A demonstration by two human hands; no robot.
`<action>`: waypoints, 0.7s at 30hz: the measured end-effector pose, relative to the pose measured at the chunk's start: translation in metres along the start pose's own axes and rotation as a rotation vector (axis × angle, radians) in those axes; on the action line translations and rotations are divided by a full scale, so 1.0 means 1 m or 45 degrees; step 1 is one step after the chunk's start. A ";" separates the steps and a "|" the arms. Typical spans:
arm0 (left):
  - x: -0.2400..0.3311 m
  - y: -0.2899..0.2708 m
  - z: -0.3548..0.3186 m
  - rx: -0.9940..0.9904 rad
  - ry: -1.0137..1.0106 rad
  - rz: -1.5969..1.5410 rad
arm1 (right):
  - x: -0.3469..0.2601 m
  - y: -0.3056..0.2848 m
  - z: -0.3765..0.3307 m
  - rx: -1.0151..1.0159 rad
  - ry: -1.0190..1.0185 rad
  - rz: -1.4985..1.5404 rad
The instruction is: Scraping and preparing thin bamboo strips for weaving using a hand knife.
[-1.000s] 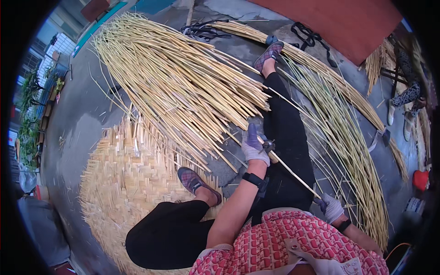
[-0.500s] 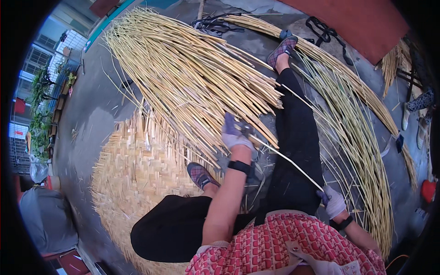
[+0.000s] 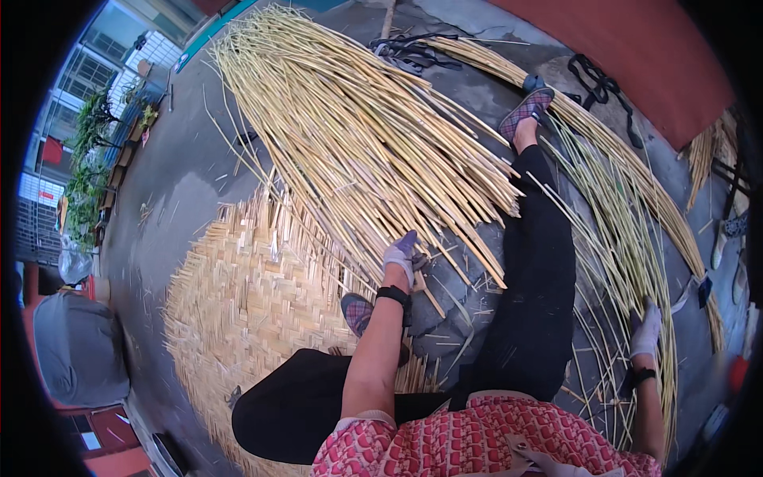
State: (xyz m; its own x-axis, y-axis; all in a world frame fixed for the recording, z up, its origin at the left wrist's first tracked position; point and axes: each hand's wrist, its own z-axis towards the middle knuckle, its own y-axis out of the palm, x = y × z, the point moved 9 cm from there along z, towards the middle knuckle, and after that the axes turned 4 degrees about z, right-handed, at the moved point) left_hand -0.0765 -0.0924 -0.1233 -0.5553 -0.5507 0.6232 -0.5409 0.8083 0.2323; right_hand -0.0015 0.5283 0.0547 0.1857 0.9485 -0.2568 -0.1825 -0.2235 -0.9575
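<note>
- At centre, the left hand (image 3: pixel 400 257) has a dark tool (image 3: pixel 420 261) in its grip, by pale stalks (image 3: pixel 366 151).
- At right, the right hand (image 3: pixel 647 332) touches greenish stalks (image 3: pixel 628 246); how closed its grip is cannot be told.

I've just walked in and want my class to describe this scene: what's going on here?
A person wearing gloves is handling long stalks. The left hand is at the near end of the big pile of pale stalks, beside a small dark object; its grip is unclear. The right hand is at the greener stalks to the right, its grip also unclear. The right leg stretches between both lots; the bent left leg is over a ragged-edged woven mat.
</note>
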 end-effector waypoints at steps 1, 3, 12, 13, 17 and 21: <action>0.008 0.009 -0.021 -0.002 0.041 -0.049 | -0.058 0.005 0.019 0.014 -0.159 0.337; 0.031 0.042 -0.078 -0.184 0.196 -0.090 | -0.170 0.041 0.052 -0.376 -0.091 1.310; -0.013 0.079 -0.277 -0.514 -0.052 -0.069 | -0.605 0.156 -0.011 -1.736 -0.667 1.027; -0.025 0.068 -0.279 -0.392 -0.125 -0.183 | -0.627 0.165 -0.015 -1.646 -0.674 1.037; -0.040 0.069 -0.292 -0.454 -0.048 -0.493 | -0.682 0.146 -0.008 -0.991 -1.272 0.752; -0.034 0.061 -0.291 -0.413 0.026 -0.699 | -0.669 0.132 -0.017 -0.847 -1.191 0.485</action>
State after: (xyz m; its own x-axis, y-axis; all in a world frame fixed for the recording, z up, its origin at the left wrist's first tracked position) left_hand 0.0937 0.0363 0.0868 -0.2374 -0.9012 0.3625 -0.5224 0.4331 0.7345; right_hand -0.1332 -0.1400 0.0980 -0.5925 0.5311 -0.6057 0.5098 -0.3350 -0.7924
